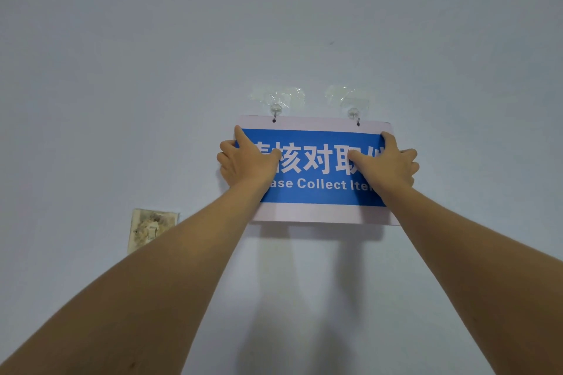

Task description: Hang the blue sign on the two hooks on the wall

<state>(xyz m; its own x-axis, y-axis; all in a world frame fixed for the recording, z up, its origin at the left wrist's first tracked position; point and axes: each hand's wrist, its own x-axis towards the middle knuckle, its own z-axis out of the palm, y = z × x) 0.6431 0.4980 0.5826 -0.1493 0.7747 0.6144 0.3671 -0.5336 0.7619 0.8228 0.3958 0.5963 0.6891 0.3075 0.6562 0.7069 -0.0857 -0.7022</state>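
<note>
1. Directly below the two clear adhesive hooks (275,114), the blue sign (316,167) lies flat on the wall (122,70), its top-edge holes at the hook tips.
2. Left hand (245,163): clamped on the sign's left edge, thumb on the face, fingers wrapped behind.
3. Right hand (391,163): same clamp on the sign's right edge.
4. Handling: the sign appears light, thin, stiff and smooth-faced. Grip the side edges, below the hooks; avoid bending.
5. Seating on both hooks cannot be confirmed.

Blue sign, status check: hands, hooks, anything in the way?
Left hand and right hand grip the blue sign by its side edges. Left hook and right hook meet its top-edge holes. Nothing in the way.
</note>
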